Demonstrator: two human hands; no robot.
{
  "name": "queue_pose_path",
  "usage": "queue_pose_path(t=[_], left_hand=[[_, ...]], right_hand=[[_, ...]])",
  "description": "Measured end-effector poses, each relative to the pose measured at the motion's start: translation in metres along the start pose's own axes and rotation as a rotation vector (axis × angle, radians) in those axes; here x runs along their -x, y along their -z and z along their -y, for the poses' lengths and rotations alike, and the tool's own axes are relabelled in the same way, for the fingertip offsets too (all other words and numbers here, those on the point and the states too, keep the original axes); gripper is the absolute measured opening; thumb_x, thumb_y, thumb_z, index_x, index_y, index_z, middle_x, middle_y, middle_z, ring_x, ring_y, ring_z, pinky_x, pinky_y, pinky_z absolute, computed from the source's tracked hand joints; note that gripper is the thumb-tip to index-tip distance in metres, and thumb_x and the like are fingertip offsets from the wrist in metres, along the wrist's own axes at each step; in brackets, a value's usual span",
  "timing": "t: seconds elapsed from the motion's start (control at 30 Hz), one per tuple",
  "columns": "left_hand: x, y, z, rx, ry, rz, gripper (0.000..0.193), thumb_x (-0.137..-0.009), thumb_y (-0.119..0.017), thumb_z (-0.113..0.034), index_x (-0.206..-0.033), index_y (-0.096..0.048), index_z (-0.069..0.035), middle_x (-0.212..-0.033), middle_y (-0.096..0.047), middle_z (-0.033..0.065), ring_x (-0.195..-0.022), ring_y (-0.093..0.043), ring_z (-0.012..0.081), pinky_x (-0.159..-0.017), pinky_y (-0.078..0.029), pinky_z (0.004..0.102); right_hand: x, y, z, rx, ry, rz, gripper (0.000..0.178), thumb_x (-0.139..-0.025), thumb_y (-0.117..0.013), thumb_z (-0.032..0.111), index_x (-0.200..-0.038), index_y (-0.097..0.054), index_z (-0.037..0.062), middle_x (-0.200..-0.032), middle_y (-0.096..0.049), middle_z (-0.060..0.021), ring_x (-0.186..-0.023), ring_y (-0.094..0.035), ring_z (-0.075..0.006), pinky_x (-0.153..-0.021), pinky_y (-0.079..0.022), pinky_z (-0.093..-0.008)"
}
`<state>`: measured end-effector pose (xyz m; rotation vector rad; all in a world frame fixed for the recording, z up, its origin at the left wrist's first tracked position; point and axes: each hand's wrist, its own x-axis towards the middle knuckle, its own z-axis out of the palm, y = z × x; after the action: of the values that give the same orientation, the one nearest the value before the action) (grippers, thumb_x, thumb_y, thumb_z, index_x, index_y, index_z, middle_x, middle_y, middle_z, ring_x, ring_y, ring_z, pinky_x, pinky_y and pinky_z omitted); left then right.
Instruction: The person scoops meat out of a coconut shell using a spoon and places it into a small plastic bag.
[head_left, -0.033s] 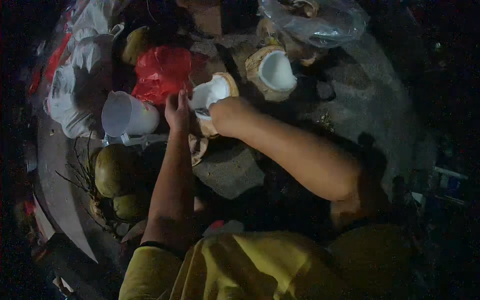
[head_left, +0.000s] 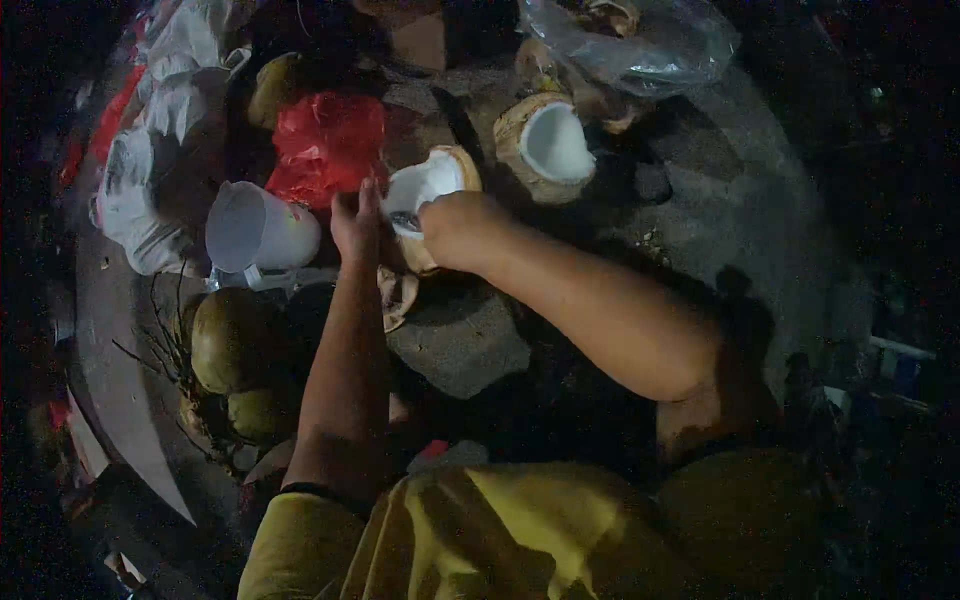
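Note:
An opened coconut half (head_left: 425, 187) with white flesh lies in front of me, its hollow facing left. My left hand (head_left: 357, 222) grips its left edge; most of the fingers are hidden from view. My right hand (head_left: 462, 228) is closed around a spoon-like metal tool (head_left: 404, 220), whose dark, shiny end is inside the hollow against the flesh. The tool's handle is covered by my fist. A second coconut half (head_left: 556, 145) sits apart at the upper right, white inside showing. Below the held half lies a piece of husk (head_left: 397, 298).
Left of my left hand are a translucent plastic jug (head_left: 262, 232) lying tilted and a red plastic bag (head_left: 327, 145). Whole coconuts (head_left: 228, 342) with twiggy stems lie nearer me. A dark knife-like blade (head_left: 457, 125) rests beyond; a clear plastic bag (head_left: 650, 55) lies at the far right.
The tool's end shows a little more inside the coconut half. The whole scene has shifted very slightly; both hands keep their places.

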<state>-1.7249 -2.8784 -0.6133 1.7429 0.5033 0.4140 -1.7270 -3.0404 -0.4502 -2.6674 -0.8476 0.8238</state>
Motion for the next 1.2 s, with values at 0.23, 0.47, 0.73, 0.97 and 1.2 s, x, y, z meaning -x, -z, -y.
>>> queue_pose_path(t=[0.23,0.47,0.73,0.97,1.2], left_hand=[[0.016,0.018,-0.008,0.324,0.147,0.166,0.042,-0.078,-0.047,-0.033,-0.098,-0.046,0.004,-0.090,-0.053,0.0111,-0.077,-0.050,0.0156,-0.066,-0.039,0.0268],[0.032,0.004,-0.030,0.335,0.017,0.291,0.036,-0.082,-0.038,-0.028,-0.107,-0.042,-0.003,-0.106,-0.045,0.0091,-0.097,-0.041,0.0155,-0.082,-0.031,0.0273],[0.024,-0.010,-0.022,0.333,0.190,0.156,0.032,-0.080,-0.044,-0.017,-0.105,-0.043,0.003,-0.098,-0.050,0.0110,-0.088,-0.047,0.0182,-0.076,-0.036,0.0269],[0.022,-0.012,-0.022,0.342,0.159,0.118,0.027,-0.079,-0.045,-0.016,-0.098,-0.049,0.003,-0.092,-0.053,0.0108,-0.084,-0.049,0.0156,-0.075,-0.036,0.0254],[0.025,-0.011,-0.038,-0.022,0.097,0.067,0.028,-0.078,-0.046,-0.019,-0.096,-0.050,0.001,-0.088,-0.055,0.0116,-0.080,-0.051,0.0170,-0.072,-0.038,0.0257]], right_hand=[[-0.013,-0.002,-0.004,0.010,-0.064,-0.051,0.024,-0.066,-0.046,0.021,-0.077,-0.057,0.0022,-0.080,-0.056,-0.0166,-0.074,-0.055,-0.0280,-0.068,-0.042,-0.0340],[-0.019,-0.006,-0.007,0.111,-0.097,0.004,0.032,-0.063,-0.051,0.030,-0.089,-0.058,0.0117,-0.085,-0.057,-0.0109,-0.080,-0.054,-0.0256,-0.077,-0.035,-0.0400],[-0.004,-0.006,-0.012,0.013,-0.088,-0.172,0.026,-0.067,-0.045,0.017,-0.086,-0.058,0.0047,-0.089,-0.055,-0.0150,-0.080,-0.054,-0.0256,-0.074,-0.039,-0.0386],[-0.004,-0.002,-0.002,0.106,0.027,-0.239,0.022,-0.068,-0.039,0.011,-0.076,-0.055,-0.0023,-0.076,-0.055,-0.0199,-0.071,-0.054,-0.0313,-0.064,-0.042,-0.0400],[0.002,0.004,0.006,0.086,-0.007,-0.047,0.021,-0.067,-0.041,0.008,-0.078,-0.055,-0.0023,-0.076,-0.055,-0.0189,-0.072,-0.055,-0.0303,-0.065,-0.043,-0.0389]])
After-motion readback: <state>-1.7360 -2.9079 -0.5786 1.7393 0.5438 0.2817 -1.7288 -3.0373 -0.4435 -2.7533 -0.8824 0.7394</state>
